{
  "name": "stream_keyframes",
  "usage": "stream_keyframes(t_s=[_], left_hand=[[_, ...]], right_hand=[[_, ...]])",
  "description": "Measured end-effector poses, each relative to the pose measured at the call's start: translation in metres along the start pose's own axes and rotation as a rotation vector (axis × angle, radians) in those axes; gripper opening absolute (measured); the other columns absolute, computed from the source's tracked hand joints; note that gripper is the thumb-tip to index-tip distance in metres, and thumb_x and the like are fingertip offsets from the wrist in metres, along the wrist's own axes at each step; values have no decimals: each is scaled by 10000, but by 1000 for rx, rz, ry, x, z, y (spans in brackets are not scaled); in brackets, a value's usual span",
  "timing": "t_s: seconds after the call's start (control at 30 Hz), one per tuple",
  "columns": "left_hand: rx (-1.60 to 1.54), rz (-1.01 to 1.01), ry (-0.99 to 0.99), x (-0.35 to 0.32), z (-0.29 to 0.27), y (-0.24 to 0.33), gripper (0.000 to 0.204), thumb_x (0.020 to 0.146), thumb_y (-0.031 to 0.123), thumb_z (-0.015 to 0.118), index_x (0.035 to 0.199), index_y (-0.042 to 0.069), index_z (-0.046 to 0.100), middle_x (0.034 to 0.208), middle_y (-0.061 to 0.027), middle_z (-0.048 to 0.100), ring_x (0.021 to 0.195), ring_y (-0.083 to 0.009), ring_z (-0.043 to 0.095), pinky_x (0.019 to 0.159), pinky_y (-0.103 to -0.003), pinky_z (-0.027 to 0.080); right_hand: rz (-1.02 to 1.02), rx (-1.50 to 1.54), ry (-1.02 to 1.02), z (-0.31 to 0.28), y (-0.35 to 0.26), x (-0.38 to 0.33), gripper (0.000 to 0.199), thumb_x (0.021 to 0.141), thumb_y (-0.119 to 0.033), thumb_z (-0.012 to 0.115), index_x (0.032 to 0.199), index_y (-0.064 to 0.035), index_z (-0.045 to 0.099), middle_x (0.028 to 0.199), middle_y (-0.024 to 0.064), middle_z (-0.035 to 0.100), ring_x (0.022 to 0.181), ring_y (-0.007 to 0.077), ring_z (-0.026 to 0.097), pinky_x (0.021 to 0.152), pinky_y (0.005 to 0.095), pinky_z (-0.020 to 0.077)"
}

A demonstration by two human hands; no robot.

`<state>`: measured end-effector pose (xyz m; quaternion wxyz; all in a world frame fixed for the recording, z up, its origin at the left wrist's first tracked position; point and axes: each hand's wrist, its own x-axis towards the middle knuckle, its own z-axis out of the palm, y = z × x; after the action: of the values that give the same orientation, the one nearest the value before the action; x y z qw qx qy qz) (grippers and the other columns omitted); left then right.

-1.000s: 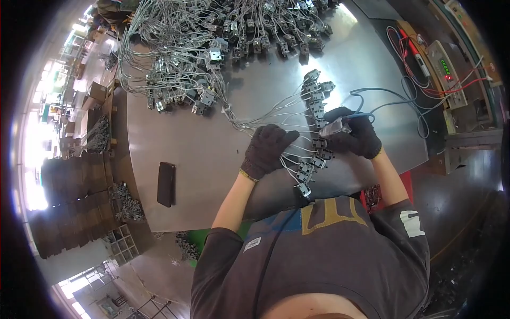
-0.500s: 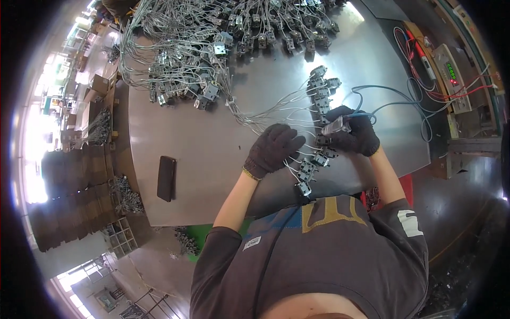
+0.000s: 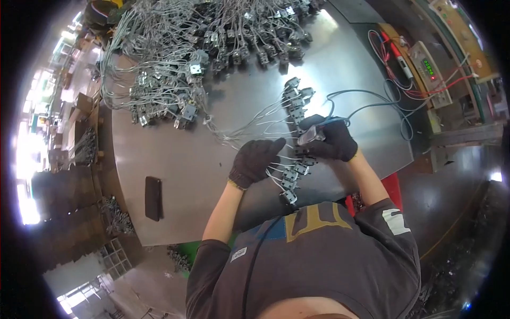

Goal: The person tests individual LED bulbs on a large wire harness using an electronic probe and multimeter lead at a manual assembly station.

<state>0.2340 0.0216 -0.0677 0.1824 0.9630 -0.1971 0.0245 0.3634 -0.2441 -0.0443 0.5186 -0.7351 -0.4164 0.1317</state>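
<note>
My right hand, in a dark knitted glove, is closed around a clear, block-shaped test plug with a blue cable. The plug is held against a row of small grey and black connector blocks that runs down the table toward me. White wires lead from these blocks leftward to a bundle. My left hand, gloved alike, curls over the wires of the nearer connector blocks; its fingertips point at the row. Where the wires pass beneath this palm is hidden.
A large heap of wired connectors covers the table's far left. A dark phone lies at the left on the metal table. At the right edge stand a meter with a green display and a red probe. A red bin is below.
The whole view has shifted, so the table and things appear further left and lower. My left fingers look drawn closer together; the right hand still grips the plug at the row.
</note>
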Motion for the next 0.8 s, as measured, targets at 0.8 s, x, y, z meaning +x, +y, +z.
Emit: stream_keyframes(t_s=[0.8], left_hand=[[-70,24,102,-2,8,-2,524,839,227,736,1350,179,629,1114,-90,688,1018,-325,675,872,-471,537]], right_hand=[[-15,-399,-66,5,-42,-15,498,765,-418,886,1112,-85,760,900,48,771,765,273,734,721,374,589]])
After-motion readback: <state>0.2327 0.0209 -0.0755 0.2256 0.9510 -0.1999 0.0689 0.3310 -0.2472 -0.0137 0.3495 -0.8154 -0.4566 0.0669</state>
